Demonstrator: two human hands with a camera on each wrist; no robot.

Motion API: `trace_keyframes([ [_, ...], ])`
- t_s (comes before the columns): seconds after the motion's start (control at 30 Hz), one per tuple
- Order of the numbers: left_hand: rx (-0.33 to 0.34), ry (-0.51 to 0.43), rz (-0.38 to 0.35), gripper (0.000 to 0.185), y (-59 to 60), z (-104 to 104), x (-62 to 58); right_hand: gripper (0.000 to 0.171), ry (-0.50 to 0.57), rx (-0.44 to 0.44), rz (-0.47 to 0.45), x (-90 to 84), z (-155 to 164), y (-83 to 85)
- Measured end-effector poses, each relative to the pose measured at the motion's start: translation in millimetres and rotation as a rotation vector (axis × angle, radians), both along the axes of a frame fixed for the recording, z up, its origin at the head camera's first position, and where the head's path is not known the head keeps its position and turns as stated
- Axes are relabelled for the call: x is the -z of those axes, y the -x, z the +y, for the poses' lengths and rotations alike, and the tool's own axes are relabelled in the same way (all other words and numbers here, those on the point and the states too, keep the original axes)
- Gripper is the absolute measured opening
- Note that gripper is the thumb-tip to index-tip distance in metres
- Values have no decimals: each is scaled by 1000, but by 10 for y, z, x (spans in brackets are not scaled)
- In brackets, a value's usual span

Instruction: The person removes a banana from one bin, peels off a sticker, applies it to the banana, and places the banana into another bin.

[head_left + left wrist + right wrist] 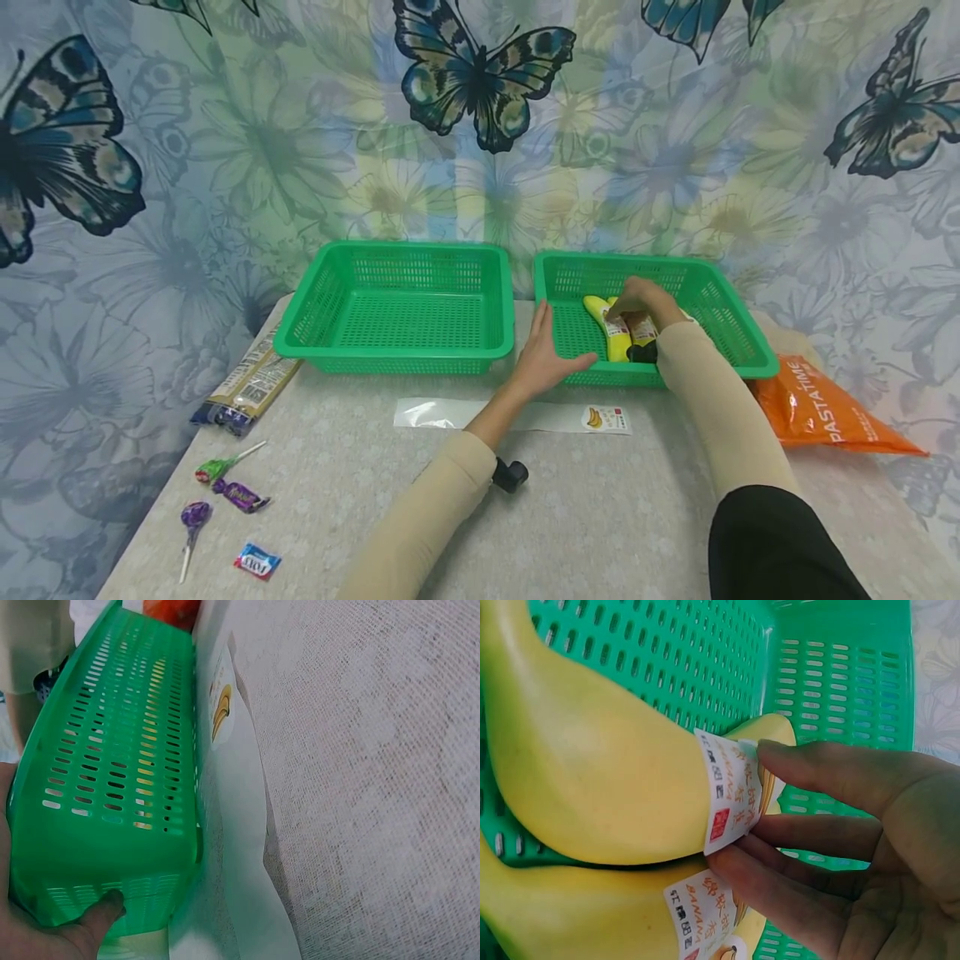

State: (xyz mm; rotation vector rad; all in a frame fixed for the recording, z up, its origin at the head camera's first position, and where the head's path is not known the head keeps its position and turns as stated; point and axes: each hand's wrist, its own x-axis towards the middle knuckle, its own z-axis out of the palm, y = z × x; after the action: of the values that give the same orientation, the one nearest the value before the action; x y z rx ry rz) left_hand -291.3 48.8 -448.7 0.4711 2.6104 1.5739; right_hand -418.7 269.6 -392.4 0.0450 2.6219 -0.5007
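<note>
Two yellow bananas (617, 333) (592, 772) with white printed labels lie in the right green basket (720, 325) (840, 667). My right hand (637, 304) (744, 806) reaches into it and pinches the upper banana at its label, thumb on one side and fingers on the other. My left hand (558, 346) rests against the basket's front left corner, fingers straight along the side wall. Its thumb (105, 907) presses the front wall (112, 750). An empty clear bag with a banana sticker (517, 415) (225, 825) lies flat in front of the basket.
An empty green basket (390, 350) stands to the left. An orange pasta bag (825, 408) lies at the right, a spaghetti pack (247, 383) at the left edge. Two lollipops (225, 467) and wrapped sweets (257, 561) lie at the front left.
</note>
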Motion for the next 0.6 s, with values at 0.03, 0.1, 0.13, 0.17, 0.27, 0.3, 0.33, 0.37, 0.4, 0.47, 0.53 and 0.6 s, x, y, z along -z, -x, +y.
trace_keyframes([
  [0.03, 0, 0, -1, 111, 1, -2, -1, 32, -4, -7, -5, 3, -2, 6],
  [0.1, 0, 0, -2, 111, 5, -4, -2, 33, -10, -14, -12, 3, -9, 15],
  [0.13, 2, -2, -3, 111, 3, 1, -4, 34, -10, -13, -16, 0, -1, 9],
  [0.17, 4, -3, -3, 111, 1, 7, -6, 35, -7, -8, -21, -9, 4, 1],
  [0.27, 11, -9, -3, 111, -5, 23, -16, 37, -23, -8, -23, -58, 15, -16],
  [0.3, 12, -8, -2, 111, -6, 27, -18, 36, -34, -11, -26, -86, 15, -24],
  [0.33, 12, -7, -2, 111, -5, 30, -20, 35, -41, -16, -24, -118, 15, -31],
  [0.37, 12, -3, -1, 111, -5, 32, -21, 34, -52, -26, -22, -154, 15, -40],
  [0.4, 10, 0, -1, 111, -4, 33, -21, 33, -64, -41, -17, -194, 14, -49],
  [0.47, 3, 5, -2, 111, 1, 31, -18, 34, -67, -67, -18, -274, 11, -72],
  [0.53, -4, 13, -3, 112, 6, 25, -14, 36, -55, -96, -12, -344, 6, -108],
  [0.6, -5, 14, -7, 112, 13, 16, -7, 39, -33, -108, -14, -398, 3, -152],
])
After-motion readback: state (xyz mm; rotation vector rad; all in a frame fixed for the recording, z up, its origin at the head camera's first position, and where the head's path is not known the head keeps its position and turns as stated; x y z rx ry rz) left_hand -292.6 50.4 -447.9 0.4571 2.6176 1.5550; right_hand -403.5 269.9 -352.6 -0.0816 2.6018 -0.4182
